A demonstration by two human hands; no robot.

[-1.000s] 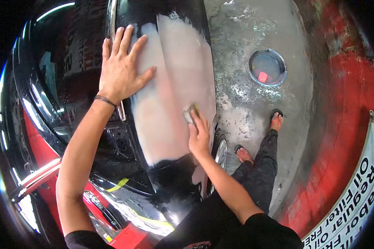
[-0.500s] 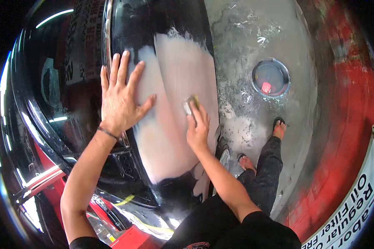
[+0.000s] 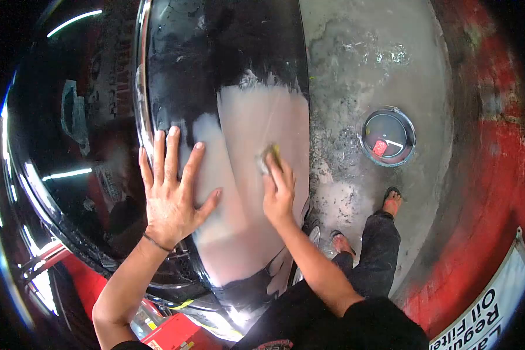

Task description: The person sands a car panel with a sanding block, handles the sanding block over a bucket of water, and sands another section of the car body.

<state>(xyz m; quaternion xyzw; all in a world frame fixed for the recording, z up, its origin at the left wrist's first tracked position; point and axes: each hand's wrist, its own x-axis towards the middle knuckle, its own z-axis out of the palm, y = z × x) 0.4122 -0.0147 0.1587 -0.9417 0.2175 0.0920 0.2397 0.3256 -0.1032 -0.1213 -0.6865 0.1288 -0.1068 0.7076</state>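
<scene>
A black car body panel [image 3: 251, 41] carries a large dull patch [image 3: 245, 248] of pale pinkish-grey filler or primer. My left hand [image 3: 172, 204] lies flat with fingers spread, over the panel's left edge by the chrome trim [image 3: 141, 87], its thumb on the pale patch. In my right hand [image 3: 280, 195] is a small grey-yellow sanding block [image 3: 269, 158], pressed against the patch right of its middle. The fingers curl over the block and hide part of it.
On the wet concrete floor [image 3: 350, 76] to the right stands a bucket of water [image 3: 389, 125] with a red piece [image 3: 380, 147] in it. My feet in sandals are below it. A red wall [image 3: 484, 233] and a lettered banner [image 3: 478, 315] curve along the right.
The view has tilted, so the panel and bucket sit lower in the frame. My right hand has slid the block farther up the patch; my left hand stays about where it was.
</scene>
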